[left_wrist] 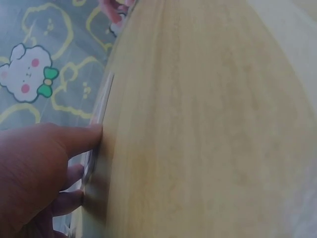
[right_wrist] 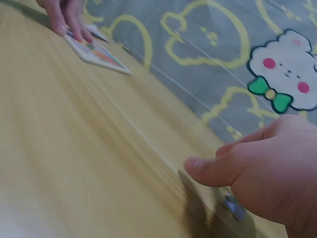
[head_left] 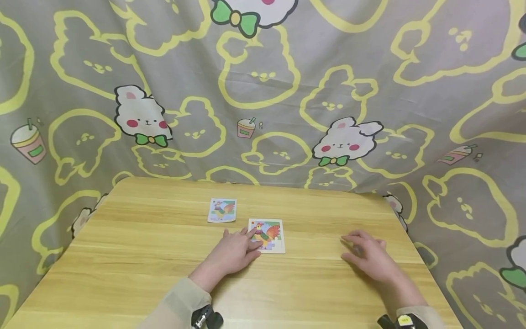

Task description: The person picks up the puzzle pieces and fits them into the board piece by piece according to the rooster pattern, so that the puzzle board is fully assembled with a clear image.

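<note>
A jigsaw puzzle of a rooster [head_left: 274,232] in a white-edged tray lies flat on the table; a pale patch shows at its lower right. My left hand [head_left: 236,251] rests on its left side, fingers extended over the picture and thumb at the near edge. In the left wrist view, the thumb [left_wrist: 81,139] touches the tray's thin edge [left_wrist: 101,106]. Well to the right, my right hand [head_left: 370,256] is low over the table, thumb and forefinger apart. Beneath it, the right wrist view shows a small puzzle piece [right_wrist: 233,207], partly hidden; whether fingers touch it I cannot tell.
A card with the same rooster picture [head_left: 222,210] lies behind the puzzle, to its left. The wooden table [head_left: 164,205] ends at a grey curtain [head_left: 279,119] printed with rabbits, which hangs at the back and both sides.
</note>
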The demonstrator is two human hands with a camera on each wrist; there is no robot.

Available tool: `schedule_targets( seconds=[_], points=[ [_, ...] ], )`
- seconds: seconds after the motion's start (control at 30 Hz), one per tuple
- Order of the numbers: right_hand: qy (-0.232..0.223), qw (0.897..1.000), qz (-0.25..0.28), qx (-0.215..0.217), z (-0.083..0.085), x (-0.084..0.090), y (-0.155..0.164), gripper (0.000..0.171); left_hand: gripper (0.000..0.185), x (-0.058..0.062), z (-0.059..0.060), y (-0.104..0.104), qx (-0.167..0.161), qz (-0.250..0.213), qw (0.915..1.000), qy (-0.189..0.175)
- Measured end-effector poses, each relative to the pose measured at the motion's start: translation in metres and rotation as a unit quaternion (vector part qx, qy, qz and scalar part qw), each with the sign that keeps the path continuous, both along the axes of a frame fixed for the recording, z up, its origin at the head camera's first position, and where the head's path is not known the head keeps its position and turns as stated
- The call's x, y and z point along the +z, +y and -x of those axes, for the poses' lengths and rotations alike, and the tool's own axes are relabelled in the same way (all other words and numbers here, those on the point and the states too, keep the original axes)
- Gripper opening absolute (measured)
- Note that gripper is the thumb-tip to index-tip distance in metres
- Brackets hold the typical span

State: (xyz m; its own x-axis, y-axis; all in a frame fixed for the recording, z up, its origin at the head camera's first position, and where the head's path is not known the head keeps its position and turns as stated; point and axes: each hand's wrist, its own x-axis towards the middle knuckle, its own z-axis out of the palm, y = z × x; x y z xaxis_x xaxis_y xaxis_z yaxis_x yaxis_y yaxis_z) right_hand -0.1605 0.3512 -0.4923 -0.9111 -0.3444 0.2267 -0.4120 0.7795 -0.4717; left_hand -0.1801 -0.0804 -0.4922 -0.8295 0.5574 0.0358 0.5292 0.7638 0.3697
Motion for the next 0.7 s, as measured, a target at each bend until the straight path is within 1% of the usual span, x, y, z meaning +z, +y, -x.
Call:
schedule_targets(
  seconds=[0.2,0.37,0.57,0.7],
  points=[
    [-0.026,0.999,-0.012,-0.014,0.001,0.003,0.02,0.055,0.033,0.002,0.001,-0.001,0.007,-0.002,1.0,-0.004],
    [-0.054,0.998,-0.012,-0.03,0.002,0.004,0.029,0.054,0.033,0.002,0.001,0.0,0.006,-0.001,1.0,-0.001],
    [-0.072,0.997,0.004,-0.042,0.001,0.002,0.034,0.05,0.033,0.001,0.0,0.001,0.007,0.002,1.0,-0.006],
    [-0.085,0.995,0.018,-0.051,0.002,0.0,0.035,0.052,0.033,0.001,0.0,0.001,0.009,0.003,0.9999,-0.008]
  ],
)
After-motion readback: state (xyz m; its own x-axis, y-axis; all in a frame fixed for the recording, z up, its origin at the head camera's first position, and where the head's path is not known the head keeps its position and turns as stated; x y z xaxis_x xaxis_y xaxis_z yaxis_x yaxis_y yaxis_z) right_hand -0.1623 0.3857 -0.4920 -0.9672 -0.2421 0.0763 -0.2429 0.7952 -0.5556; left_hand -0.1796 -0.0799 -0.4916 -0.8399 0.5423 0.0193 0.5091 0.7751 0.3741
